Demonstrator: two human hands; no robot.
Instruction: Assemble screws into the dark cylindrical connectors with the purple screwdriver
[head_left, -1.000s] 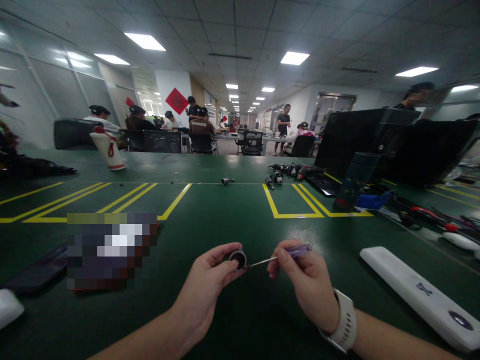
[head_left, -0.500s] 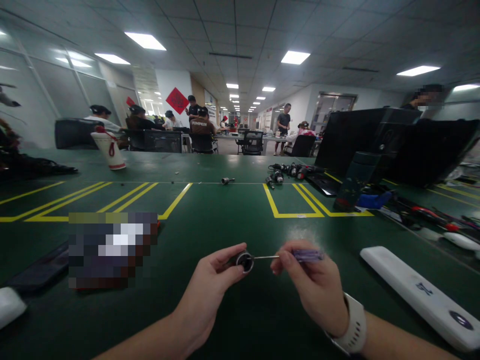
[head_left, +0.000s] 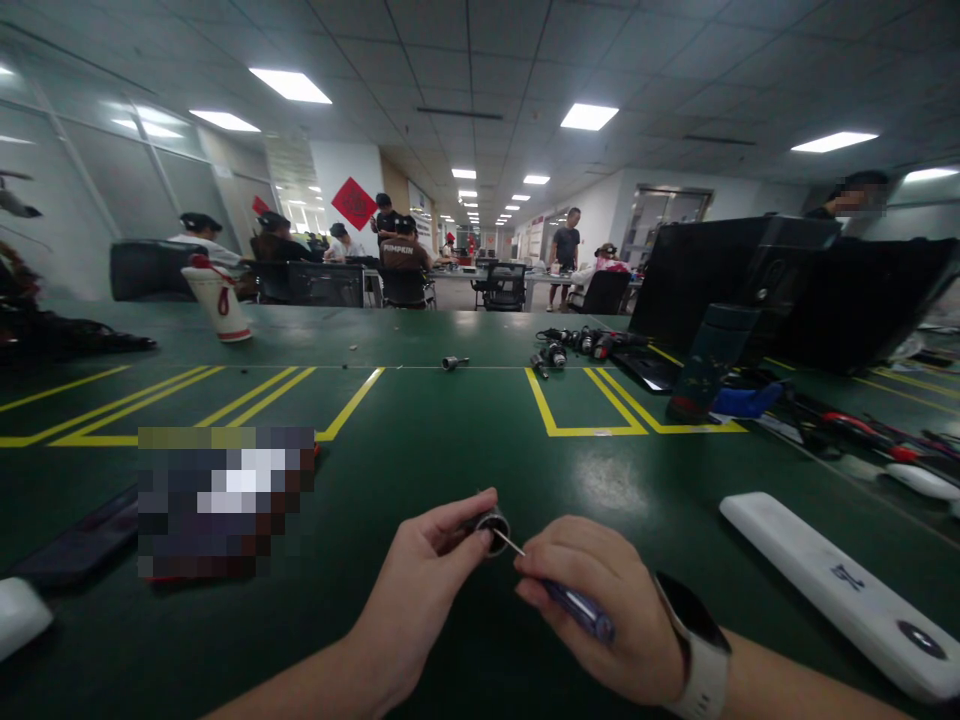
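Between thumb and fingers, my left hand [head_left: 435, 565] pinches a small dark cylindrical part with a metal rim [head_left: 493, 526], its open end turned to the right and toward me. My right hand [head_left: 592, 590] is closed around a screwdriver [head_left: 581, 610] with a translucent purple handle. The screwdriver's thin shaft slants up and left, and its tip reaches into the part's open end beside my left thumb. Exactly what the tip touches inside is hidden. Both hands are above the green table [head_left: 450, 450].
Farther back lies a small metal part [head_left: 454, 363], with a cluster of similar parts [head_left: 570, 345] to its right. A long white device [head_left: 832, 590] lies at right; a dark bottle [head_left: 712, 360] stands behind it. At left are a blurred-out object [head_left: 225, 510] and a paper cup [head_left: 217, 298].
My right hand has rolled over and lowered. The screwdriver, level at the part's side before, now slants with its handle down and its tip in the open end. The left hand barely moved.
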